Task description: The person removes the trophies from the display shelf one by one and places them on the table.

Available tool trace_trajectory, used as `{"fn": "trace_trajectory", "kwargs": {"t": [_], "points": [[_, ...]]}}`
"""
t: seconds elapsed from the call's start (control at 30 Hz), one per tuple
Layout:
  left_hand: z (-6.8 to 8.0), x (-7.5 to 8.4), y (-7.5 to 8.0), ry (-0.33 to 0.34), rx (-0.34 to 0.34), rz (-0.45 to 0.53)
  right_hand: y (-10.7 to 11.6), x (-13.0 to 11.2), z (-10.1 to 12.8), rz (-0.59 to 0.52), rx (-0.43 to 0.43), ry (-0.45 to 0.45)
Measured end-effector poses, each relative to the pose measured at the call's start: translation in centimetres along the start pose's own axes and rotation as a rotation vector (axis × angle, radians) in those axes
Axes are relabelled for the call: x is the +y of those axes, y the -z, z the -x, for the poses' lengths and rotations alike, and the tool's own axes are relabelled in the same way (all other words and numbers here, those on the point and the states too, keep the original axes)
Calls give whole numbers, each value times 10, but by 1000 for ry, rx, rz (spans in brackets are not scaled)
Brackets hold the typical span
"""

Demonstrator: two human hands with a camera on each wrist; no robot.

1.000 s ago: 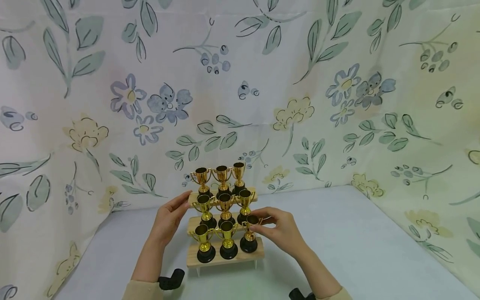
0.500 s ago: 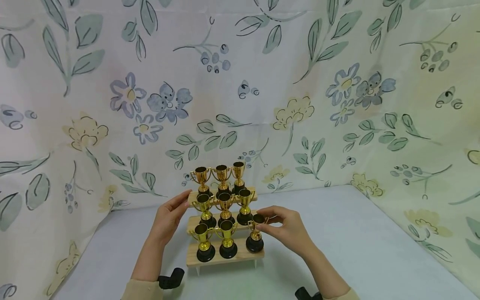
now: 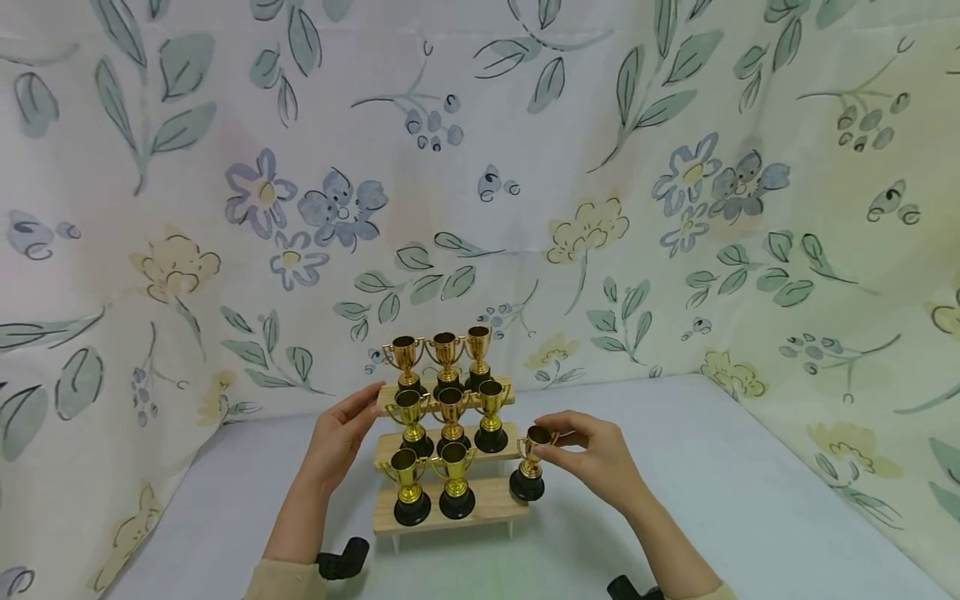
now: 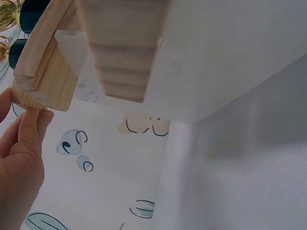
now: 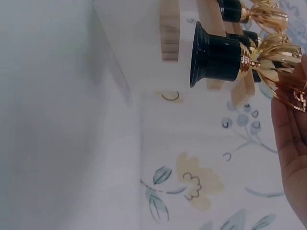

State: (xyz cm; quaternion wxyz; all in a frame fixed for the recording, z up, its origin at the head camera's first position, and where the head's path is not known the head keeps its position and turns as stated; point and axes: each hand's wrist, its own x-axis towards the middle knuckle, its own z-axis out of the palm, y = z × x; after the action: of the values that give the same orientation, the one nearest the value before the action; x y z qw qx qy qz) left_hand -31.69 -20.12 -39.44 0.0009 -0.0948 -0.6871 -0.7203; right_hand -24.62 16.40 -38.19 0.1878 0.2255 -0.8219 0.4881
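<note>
A three-tier wooden display stand (image 3: 487,500) with clear supports carries several small gold trophy cups on black bases. My left hand (image 3: 339,437) holds the left end of its top tier; in the left wrist view its fingertips are at the wooden board (image 4: 56,84). Between thumb and fingers, my right hand (image 3: 592,458) pinches a gold trophy (image 3: 530,467) by its cup. That trophy is upright, just off the right end of the bottom tier, its black base (image 5: 218,57) showing whole in the right wrist view. Two trophies (image 3: 454,483) stand on the bottom tier.
Three trophies (image 3: 491,412) stand on the middle tier and three more (image 3: 446,354) on the top one. The stand is on a white-covered table (image 3: 720,483). Floral cloth (image 3: 525,208) hangs behind and at the sides. Black wrist mounts (image 3: 345,560) show near the sleeves.
My right hand has drawn the pinched trophy rightward, from its spot on the bottom tier to beyond the tier's right end. My left hand stays at the top tier.
</note>
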Motion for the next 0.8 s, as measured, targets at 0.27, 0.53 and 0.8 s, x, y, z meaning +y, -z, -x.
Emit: {"fn": "trace_trajectory", "kwargs": {"t": [0.27, 0.53, 0.8], "points": [[-1, 0, 1, 2, 1, -4, 7, 10, 0, 17, 38, -28], [-1, 0, 2, 1, 4, 2, 11, 14, -3, 42, 53, -16], [0, -1, 1, -5, 5, 12, 12, 22, -7, 57, 65, -24]]}}
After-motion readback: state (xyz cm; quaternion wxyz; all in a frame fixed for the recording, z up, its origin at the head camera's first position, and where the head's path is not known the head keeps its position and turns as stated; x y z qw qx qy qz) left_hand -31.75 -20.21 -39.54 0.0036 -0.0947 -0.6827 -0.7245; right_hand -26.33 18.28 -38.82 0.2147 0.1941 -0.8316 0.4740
